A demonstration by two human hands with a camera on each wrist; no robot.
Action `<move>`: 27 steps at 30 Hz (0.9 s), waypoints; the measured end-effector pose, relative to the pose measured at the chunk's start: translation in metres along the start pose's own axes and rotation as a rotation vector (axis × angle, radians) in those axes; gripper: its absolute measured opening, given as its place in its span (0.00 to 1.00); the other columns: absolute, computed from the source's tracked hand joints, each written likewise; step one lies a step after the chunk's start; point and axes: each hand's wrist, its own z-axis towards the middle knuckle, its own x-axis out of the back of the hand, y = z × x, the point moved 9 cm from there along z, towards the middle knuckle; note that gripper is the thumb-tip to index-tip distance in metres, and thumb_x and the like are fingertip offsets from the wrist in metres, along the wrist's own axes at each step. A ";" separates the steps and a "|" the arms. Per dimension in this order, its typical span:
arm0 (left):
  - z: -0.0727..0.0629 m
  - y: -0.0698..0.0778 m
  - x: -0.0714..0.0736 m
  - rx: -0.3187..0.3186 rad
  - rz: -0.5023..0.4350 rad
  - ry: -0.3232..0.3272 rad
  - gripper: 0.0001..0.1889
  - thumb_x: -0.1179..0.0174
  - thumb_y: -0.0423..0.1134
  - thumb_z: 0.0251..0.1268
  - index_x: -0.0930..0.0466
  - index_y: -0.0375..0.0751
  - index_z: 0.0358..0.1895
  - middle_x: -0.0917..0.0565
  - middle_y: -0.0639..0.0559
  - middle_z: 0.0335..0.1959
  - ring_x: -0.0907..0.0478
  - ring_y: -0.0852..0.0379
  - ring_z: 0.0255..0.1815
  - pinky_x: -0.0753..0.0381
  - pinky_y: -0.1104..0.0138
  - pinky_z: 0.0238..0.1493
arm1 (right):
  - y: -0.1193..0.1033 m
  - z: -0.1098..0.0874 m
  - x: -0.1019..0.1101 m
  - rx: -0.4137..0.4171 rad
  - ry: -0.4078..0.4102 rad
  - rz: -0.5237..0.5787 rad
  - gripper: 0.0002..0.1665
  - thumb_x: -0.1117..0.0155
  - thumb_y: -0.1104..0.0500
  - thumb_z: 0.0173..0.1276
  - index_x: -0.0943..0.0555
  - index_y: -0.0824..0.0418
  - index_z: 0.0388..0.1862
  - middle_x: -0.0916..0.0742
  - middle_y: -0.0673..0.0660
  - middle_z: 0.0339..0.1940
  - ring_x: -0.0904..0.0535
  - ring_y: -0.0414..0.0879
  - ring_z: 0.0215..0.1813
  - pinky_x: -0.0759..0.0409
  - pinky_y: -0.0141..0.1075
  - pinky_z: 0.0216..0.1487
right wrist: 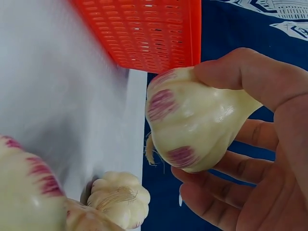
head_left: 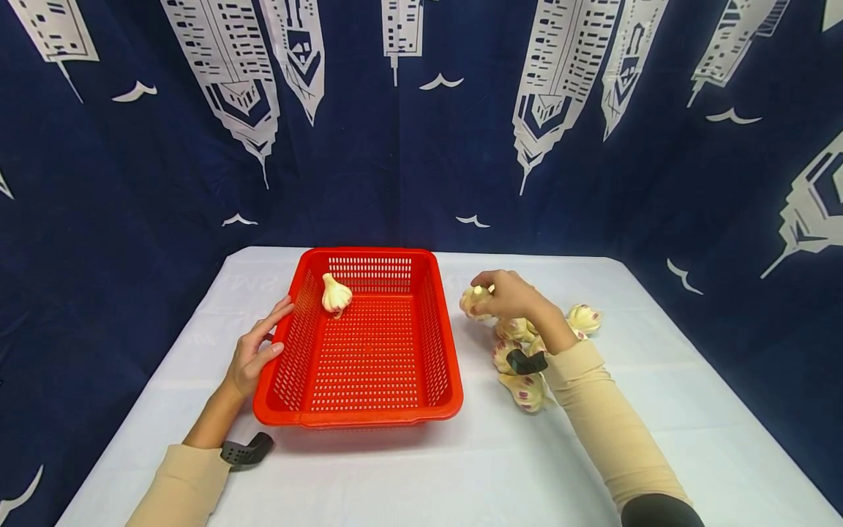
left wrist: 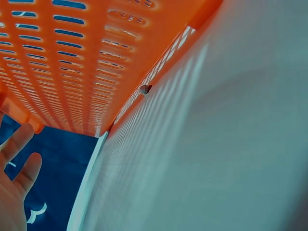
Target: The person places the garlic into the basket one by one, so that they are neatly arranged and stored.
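A red plastic basket point(head_left: 369, 417) with slotted walls stands on the white table. One garlic bulb point(head_left: 336, 296) lies inside it, near the back left corner. My left hand point(head_left: 253, 353) rests at the basket's left rim with fingers extended; in the left wrist view the fingers point(left wrist: 19, 142) are spread beside the slotted wall. To the right of the basket, my right hand point(head_left: 510, 296) grips another garlic bulb point(right wrist: 192, 120) between thumb and fingers. That bulb has purple streaks and hangs above the table. Below the right hand lie several more garlic bulbs point(head_left: 527, 393), partly hidden by the wrist.
The white tablecloth point(head_left: 408, 479) reaches back to a dark blue curtain point(head_left: 395, 168) printed with white buildings and birds. One bulb point(head_left: 584, 318) lies at the right of the pile. Black straps sit on both wrists.
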 end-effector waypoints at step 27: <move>0.001 -0.001 0.000 -0.010 -0.012 0.003 0.32 0.52 0.31 0.51 0.29 0.28 0.66 0.33 0.34 0.71 0.30 0.60 0.56 0.34 0.71 0.42 | -0.015 0.005 0.023 0.016 0.130 0.157 0.30 0.26 0.57 0.56 0.21 0.69 0.56 0.14 0.62 0.46 0.16 0.53 0.39 0.19 0.38 0.38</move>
